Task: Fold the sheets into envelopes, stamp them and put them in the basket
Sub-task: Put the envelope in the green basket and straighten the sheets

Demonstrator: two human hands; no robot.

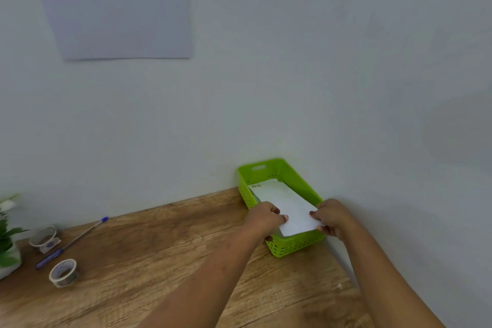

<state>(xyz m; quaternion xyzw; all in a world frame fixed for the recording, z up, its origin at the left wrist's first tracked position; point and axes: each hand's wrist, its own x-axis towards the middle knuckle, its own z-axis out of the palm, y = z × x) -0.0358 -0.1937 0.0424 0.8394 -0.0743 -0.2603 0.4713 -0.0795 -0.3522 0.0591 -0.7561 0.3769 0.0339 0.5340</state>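
A lime-green perforated basket (pixel 277 168) stands on the wooden table against the wall, at the right. A white folded envelope (pixel 286 202) lies slanted in it, its near end raised over the basket's front rim. My left hand (pixel 265 217) pinches the envelope's near left edge between thumb and fingers. My right hand (pixel 331 217) pinches its near right corner. More white paper shows under it at the basket's far end.
At the table's left lie two tape rolls (pixel 64 272) (pixel 44 236) and a blue pen (pixel 70 243). A potted plant (pixel 6 237) stands at the left edge. A pale sheet (pixel 117 5) hangs on the wall above.
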